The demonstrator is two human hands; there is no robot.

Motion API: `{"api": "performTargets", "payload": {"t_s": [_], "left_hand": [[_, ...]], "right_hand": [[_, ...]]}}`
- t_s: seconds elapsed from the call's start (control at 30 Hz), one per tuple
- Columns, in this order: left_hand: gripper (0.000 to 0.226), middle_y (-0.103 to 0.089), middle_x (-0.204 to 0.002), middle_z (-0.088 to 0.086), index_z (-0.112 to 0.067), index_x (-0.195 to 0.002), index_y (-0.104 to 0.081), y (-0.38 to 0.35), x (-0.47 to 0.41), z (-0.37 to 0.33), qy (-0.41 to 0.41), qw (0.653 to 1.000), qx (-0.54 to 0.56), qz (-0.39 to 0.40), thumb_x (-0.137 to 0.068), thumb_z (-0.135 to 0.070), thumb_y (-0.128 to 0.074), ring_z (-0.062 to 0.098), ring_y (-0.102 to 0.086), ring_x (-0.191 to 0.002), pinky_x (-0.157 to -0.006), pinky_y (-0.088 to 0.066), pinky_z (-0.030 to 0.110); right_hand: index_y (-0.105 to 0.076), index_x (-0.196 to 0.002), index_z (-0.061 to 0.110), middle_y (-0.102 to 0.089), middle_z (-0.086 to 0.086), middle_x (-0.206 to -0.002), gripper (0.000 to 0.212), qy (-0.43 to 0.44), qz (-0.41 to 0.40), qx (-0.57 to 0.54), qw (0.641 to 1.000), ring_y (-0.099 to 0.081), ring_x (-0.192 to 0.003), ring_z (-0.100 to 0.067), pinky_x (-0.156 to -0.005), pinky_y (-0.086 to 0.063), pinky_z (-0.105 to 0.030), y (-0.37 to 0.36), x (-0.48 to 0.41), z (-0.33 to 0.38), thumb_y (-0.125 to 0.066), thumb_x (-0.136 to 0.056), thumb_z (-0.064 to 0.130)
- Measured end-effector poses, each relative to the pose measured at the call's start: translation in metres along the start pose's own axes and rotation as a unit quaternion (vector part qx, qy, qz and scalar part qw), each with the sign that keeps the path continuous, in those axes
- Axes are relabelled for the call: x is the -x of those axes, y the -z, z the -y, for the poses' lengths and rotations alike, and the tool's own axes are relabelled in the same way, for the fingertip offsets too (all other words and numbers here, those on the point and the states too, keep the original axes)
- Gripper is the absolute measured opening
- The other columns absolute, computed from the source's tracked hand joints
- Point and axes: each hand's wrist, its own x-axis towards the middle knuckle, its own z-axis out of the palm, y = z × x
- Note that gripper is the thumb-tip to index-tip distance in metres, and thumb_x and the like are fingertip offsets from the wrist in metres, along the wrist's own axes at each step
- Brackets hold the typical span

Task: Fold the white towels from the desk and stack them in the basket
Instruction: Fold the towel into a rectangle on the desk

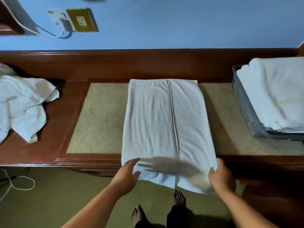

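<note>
Your left hand [130, 171] pinches towel [164, 125] near-left corner, right hand [221, 176] grips near-right corner, towel folded lengthwise on desk [32, 153], near end overhanging edge, basket [245, 112] with folded stack [276, 92] right, crumpled pile [21, 102] left

White towel [167, 122], reddish-brown desk [54, 116], grey perforated basket [245, 109], blue wall [181, 22]

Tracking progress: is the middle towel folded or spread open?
Partly folded: the towel has both long sides turned in, meeting along a centre line. The left hand and right hand hold its near corners.
</note>
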Motion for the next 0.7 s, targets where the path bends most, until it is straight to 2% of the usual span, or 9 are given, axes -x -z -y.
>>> {"api": "performTargets", "payload": {"t_s": [0.1,0.23,0.3,0.33,0.4,0.47,0.5,0.6,0.7], "left_hand": [[0.051,-0.051,-0.146,-0.002,-0.034,-0.148,-0.042,0.018,0.011,0.019,0.006,0.999,0.026,-0.023,-0.101,-0.024,-0.056,0.007,-0.054,-0.122,-0.098,-0.044,0.023],[0.049,-0.062,-0.125,-0.008,-0.030,-0.144,-0.049,0.036,0.020,0.039,-0.002,0.997,0.045,-0.062,-0.098,-0.022,-0.061,-0.001,-0.060,-0.099,-0.079,-0.044,0.013],[0.046,-0.062,-0.122,-0.013,-0.030,-0.141,-0.052,0.043,0.026,0.046,-0.016,0.996,0.050,-0.078,-0.097,-0.021,-0.062,-0.004,-0.060,-0.095,-0.077,-0.044,0.012],[0.046,-0.062,-0.123,-0.013,-0.031,-0.140,-0.052,0.046,0.028,0.049,-0.020,0.995,0.050,-0.083,-0.096,-0.021,-0.063,-0.005,-0.060,-0.094,-0.079,-0.045,0.015],[0.047,-0.062,-0.125,-0.011,-0.030,-0.140,-0.052,0.051,0.035,0.056,-0.019,0.995,0.053,-0.085,-0.095,-0.020,-0.064,-0.002,-0.062,-0.091,-0.082,-0.051,0.023],[0.049,-0.062,-0.128,-0.009,-0.028,-0.141,-0.053,0.056,0.039,0.065,-0.019,0.995,0.048,-0.083,-0.094,-0.022,-0.065,0.003,-0.065,-0.091,-0.085,-0.054,0.027],[0.048,-0.062,-0.129,-0.009,-0.028,-0.140,-0.053,0.058,0.041,0.067,-0.020,0.995,0.043,-0.083,-0.094,-0.023,-0.065,0.004,-0.066,-0.093,-0.086,-0.055,0.028],[0.044,-0.060,-0.131,-0.008,-0.026,-0.138,-0.056,0.064,0.039,0.070,-0.023,0.995,0.037,-0.085,-0.095,-0.023,-0.064,0.006,-0.064,-0.100,-0.088,-0.051,0.023],[0.041,-0.059,-0.127,-0.011,-0.025,-0.136,-0.058,0.057,0.035,0.067,-0.017,0.996,0.040,-0.083,-0.095,-0.023,-0.063,-0.001,-0.062,-0.091,-0.081,-0.045,0.018]], "right_hand": [[-0.059,-0.127,0.018,-0.070,-0.020,-0.108,0.031,0.042,-0.048,-0.056,0.996,-0.065,-0.094,-0.043,-0.066,-0.045,-0.037,-0.010,0.031,0.035,-0.057,-0.096,0.019],[-0.060,-0.136,0.021,-0.072,-0.016,-0.105,0.045,0.163,-0.057,-0.102,0.980,-0.068,-0.088,-0.040,-0.065,-0.051,-0.038,-0.047,0.073,0.074,-0.061,-0.091,0.011],[-0.052,-0.145,0.027,-0.073,-0.012,-0.101,0.054,0.258,0.006,-0.075,0.963,-0.069,-0.084,-0.038,-0.063,-0.052,-0.038,-0.077,0.099,0.088,-0.059,-0.092,0.018],[-0.042,-0.150,0.032,-0.073,-0.011,-0.103,0.057,0.300,0.056,-0.046,0.951,-0.068,-0.087,-0.035,-0.066,-0.052,-0.039,-0.093,0.112,0.095,-0.052,-0.095,0.025],[-0.028,-0.155,0.037,-0.070,-0.009,-0.117,0.059,0.363,0.164,0.019,0.917,-0.065,-0.101,-0.032,-0.083,-0.049,-0.039,-0.119,0.134,0.106,-0.039,-0.098,0.032],[-0.034,-0.152,0.040,-0.066,-0.001,-0.128,0.057,0.399,0.239,0.026,0.885,-0.058,-0.115,-0.025,-0.102,-0.039,-0.033,-0.130,0.152,0.119,-0.038,-0.097,0.025],[-0.039,-0.150,0.040,-0.064,0.003,-0.131,0.057,0.409,0.245,0.011,0.879,-0.055,-0.120,-0.021,-0.108,-0.034,-0.030,-0.133,0.157,0.123,-0.039,-0.097,0.021],[-0.047,-0.146,0.034,-0.057,0.002,-0.138,0.055,0.396,0.195,-0.040,0.896,-0.050,-0.127,-0.020,-0.107,-0.036,-0.030,-0.134,0.148,0.128,-0.044,-0.093,0.017],[-0.057,-0.136,0.026,-0.054,-0.003,-0.136,0.051,0.387,0.100,-0.032,0.916,-0.054,-0.122,-0.026,-0.101,-0.046,-0.039,-0.126,0.121,0.122,-0.050,-0.086,0.019]]}}
